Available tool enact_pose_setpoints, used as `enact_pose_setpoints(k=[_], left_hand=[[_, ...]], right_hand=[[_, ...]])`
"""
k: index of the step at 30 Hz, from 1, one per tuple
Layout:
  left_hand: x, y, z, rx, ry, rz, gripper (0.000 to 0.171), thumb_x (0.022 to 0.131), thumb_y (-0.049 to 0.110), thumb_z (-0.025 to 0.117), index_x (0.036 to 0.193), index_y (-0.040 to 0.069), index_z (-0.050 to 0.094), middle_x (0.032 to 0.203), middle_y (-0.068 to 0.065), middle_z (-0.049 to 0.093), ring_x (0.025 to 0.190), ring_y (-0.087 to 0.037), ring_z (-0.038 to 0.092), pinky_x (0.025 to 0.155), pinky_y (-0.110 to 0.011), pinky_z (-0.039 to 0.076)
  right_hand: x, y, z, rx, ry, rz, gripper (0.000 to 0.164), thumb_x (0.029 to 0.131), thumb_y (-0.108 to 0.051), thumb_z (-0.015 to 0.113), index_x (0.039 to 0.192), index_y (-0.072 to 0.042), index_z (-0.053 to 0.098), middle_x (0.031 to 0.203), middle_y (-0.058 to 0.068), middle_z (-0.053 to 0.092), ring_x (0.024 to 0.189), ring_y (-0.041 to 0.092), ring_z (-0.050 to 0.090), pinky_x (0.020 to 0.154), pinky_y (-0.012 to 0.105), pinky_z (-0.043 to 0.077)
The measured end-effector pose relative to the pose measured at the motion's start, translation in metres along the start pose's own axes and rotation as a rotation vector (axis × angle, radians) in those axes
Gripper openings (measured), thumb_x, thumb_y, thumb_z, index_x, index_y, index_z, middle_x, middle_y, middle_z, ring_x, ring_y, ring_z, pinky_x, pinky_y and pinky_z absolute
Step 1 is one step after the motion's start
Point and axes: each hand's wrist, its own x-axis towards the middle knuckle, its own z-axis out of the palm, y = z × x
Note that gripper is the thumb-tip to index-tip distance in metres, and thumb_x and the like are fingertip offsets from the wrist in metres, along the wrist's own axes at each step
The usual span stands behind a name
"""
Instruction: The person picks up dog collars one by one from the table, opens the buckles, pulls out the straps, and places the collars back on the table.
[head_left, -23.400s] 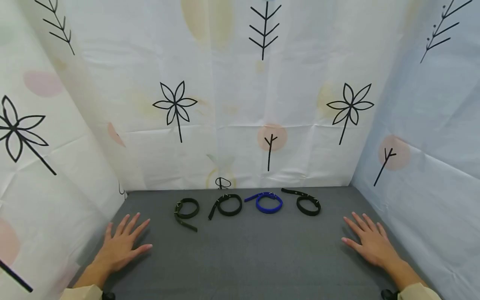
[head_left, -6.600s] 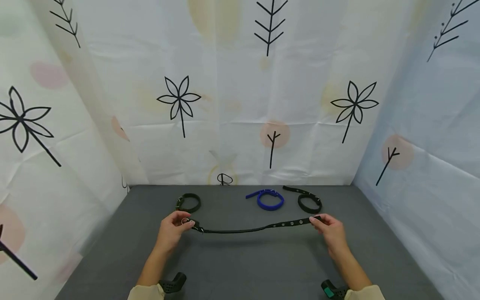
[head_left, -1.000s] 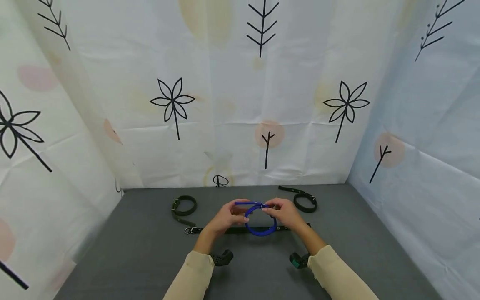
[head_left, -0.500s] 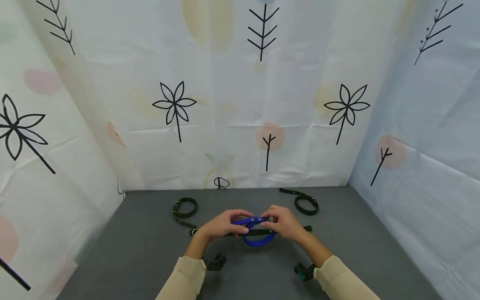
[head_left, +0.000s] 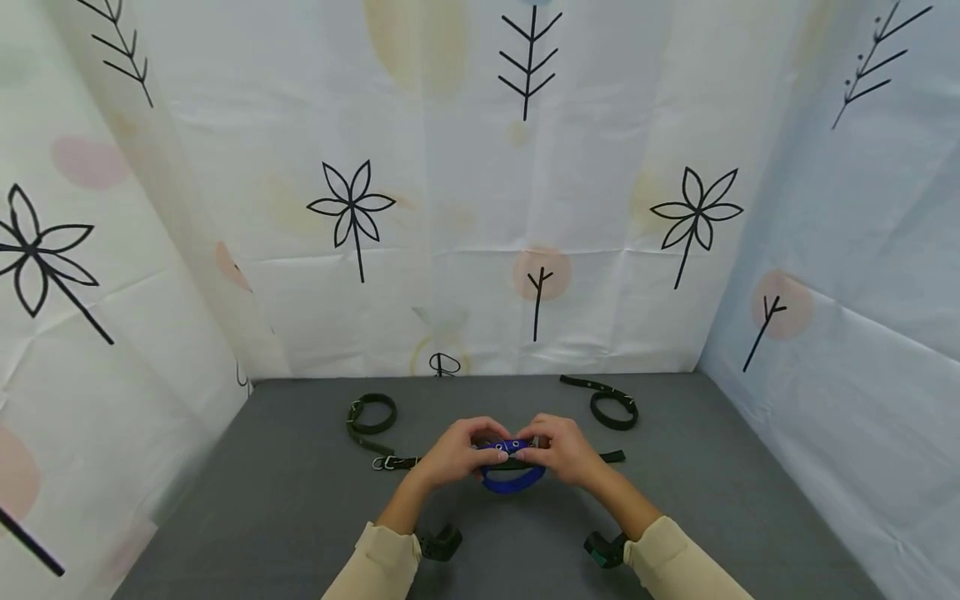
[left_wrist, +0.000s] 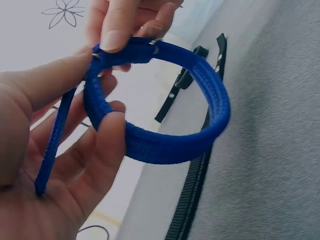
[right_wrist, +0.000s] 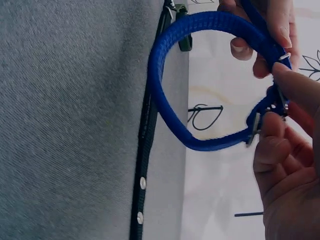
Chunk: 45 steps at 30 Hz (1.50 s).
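Both hands hold a blue collar (head_left: pixel 513 482), buckled into a ring, above the middle of the table. My left hand (head_left: pixel 457 454) pinches the strap near its loose end; in the left wrist view that tail runs down across the palm. My right hand (head_left: pixel 566 450) pinches the strap at the metal buckle (right_wrist: pixel 255 129), thumb and fingers close to the left fingertips. The ring of the collar (left_wrist: pixel 170 147) hangs below the fingers. Just behind and under it, a black collar (head_left: pixel 403 462) lies stretched straight on the table, its middle partly hidden by the hands.
A dark green collar (head_left: pixel 367 431) lies coiled at the back left, its tail close to the straight collar's buckle end. Another black collar (head_left: pixel 615 425) is coiled at the back right. Patterned white cloth (head_left: pixel 465 308) walls the grey table (head_left: pixel 300 500) at back and sides.
Over the last second both hands have lowered the blue collar and tipped its ring. The hands have drawn closer together on the strap. Earlier, the black collar was stretched out between both hands.
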Motion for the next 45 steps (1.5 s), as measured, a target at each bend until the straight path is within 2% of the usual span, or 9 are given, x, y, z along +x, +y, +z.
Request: enact_pose_setpoints(k=[6,14,19,26,30,32,38,41,45], left_hand=[[-0.001,-0.002,0.003,-0.085,0.069,-0.034,0.019,0.091,0.017,0.071,0.108,0.012,0.066,0.099,-0.003,0.068,0.087,-0.036,0.065,0.059,-0.037,0.056],[-0.004,0.0,0.013,-0.104,0.161,-0.029,0.014,0.094,0.017,0.067,0.104,0.009,0.062,0.096,-0.005,0.064,0.083,-0.033,0.062,0.064,-0.045,0.056],[-0.009,0.011,0.015,-0.154,0.167,-0.032,0.012,0.094,0.01,0.065,0.103,0.002,0.061,0.093,-0.009,0.064,0.077,-0.031,0.06,0.063,-0.05,0.054],[-0.016,0.027,0.014,-0.269,0.207,-0.079,0.013,0.093,0.007,0.065,0.101,-0.002,0.062,0.089,-0.007,0.065,0.081,-0.041,0.059,0.066,-0.049,0.054],[-0.014,0.023,0.012,-0.239,0.221,-0.113,0.014,0.092,0.007,0.066,0.1,-0.003,0.062,0.088,-0.007,0.066,0.079,-0.035,0.059,0.064,-0.044,0.053],[-0.01,0.016,0.01,-0.198,0.225,-0.126,0.014,0.091,0.007,0.068,0.099,-0.003,0.063,0.087,-0.007,0.066,0.076,-0.031,0.06,0.063,-0.041,0.052],[-0.004,0.001,0.008,-0.031,0.218,-0.132,0.014,0.088,0.012,0.072,0.096,0.002,0.065,0.083,-0.003,0.066,0.073,-0.017,0.06,0.062,-0.032,0.048],[-0.004,0.003,0.007,0.003,0.206,-0.138,0.015,0.088,0.015,0.074,0.094,0.005,0.065,0.081,-0.001,0.066,0.072,-0.016,0.061,0.062,-0.031,0.049],[-0.006,0.008,0.004,-0.046,0.194,-0.151,0.018,0.088,0.019,0.074,0.095,0.006,0.065,0.082,-0.002,0.067,0.074,-0.023,0.063,0.062,-0.033,0.05]], right_hand=[[0.0,-0.006,0.002,0.012,0.088,0.028,0.012,0.085,-0.019,0.076,0.096,-0.014,0.076,0.088,-0.006,0.062,0.066,0.007,0.049,0.056,0.025,0.044],[-0.003,-0.003,0.01,0.1,0.174,0.015,0.01,0.086,-0.013,0.075,0.095,-0.01,0.075,0.091,0.001,0.063,0.058,0.006,0.052,0.041,0.023,0.046],[-0.009,0.002,0.02,0.187,0.259,0.036,0.011,0.085,-0.003,0.073,0.095,-0.006,0.074,0.088,0.004,0.063,0.05,0.004,0.048,0.039,0.024,0.045],[-0.01,0.003,0.033,0.358,0.358,0.07,0.011,0.087,0.009,0.066,0.098,0.007,0.069,0.077,0.016,0.058,0.047,0.023,0.053,0.04,0.034,0.048],[-0.008,0.005,0.034,0.265,0.327,0.072,0.011,0.088,0.001,0.069,0.098,0.001,0.071,0.08,0.008,0.061,0.05,0.014,0.056,0.043,0.029,0.05],[-0.006,0.005,0.031,0.13,0.293,0.038,0.013,0.087,-0.003,0.072,0.1,-0.004,0.072,0.085,0.002,0.063,0.055,0.007,0.055,0.048,0.025,0.05],[-0.001,-0.002,0.019,-0.275,0.2,-0.221,0.024,0.078,-0.005,0.08,0.101,-0.006,0.073,0.094,0.001,0.066,0.065,0.005,0.052,0.056,0.02,0.046],[0.002,-0.004,0.016,-0.307,0.158,-0.294,0.024,0.078,-0.006,0.08,0.1,-0.007,0.072,0.095,0.002,0.065,0.069,0.006,0.056,0.059,0.018,0.047],[0.002,-0.006,0.014,-0.187,0.172,-0.295,0.021,0.079,-0.003,0.079,0.099,-0.007,0.073,0.094,0.003,0.066,0.074,0.008,0.06,0.062,0.019,0.05]])
